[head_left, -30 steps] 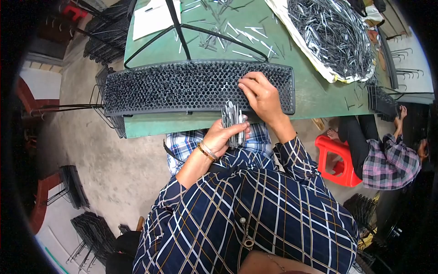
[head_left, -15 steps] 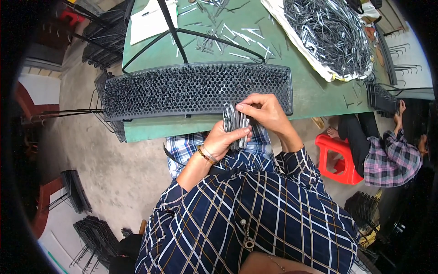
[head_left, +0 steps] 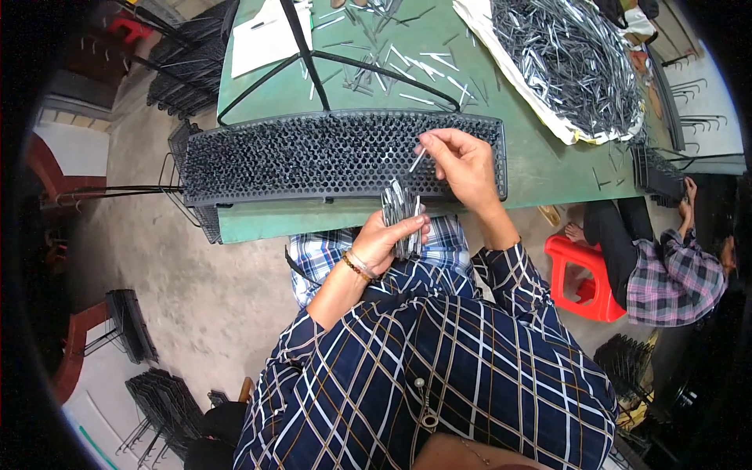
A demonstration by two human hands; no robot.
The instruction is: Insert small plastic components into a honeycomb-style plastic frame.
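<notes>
My left hand [head_left: 378,240] is wrapped round a bundle of thin grey metal-looking sticks [head_left: 400,211], just in front of the table's near edge. Between thumb and fingertips, my right hand [head_left: 468,168] pinches a single slim silvery stick [head_left: 417,160], tilted over the rack. That black rack [head_left: 313,157] is long, slightly curved and perforated with rows of round holes. Dark pieces fill many of its holes on the left and middle; toward the right, more holes look bare. Black rods rise from the rack's far edge.
On the green table [head_left: 548,176] lie scattered loose sticks [head_left: 427,66] and a white sheet [head_left: 270,39]. A white sack [head_left: 568,63] heaped with sticks stands at the far right. A red stool [head_left: 583,278] and another person [head_left: 674,274] are to the right; black racks [head_left: 184,63] stack at the left.
My right hand has moved up and away from the bundle, now carrying one stick out over the rack. My left hand stays nearly where it was, still holding the bundle.
</notes>
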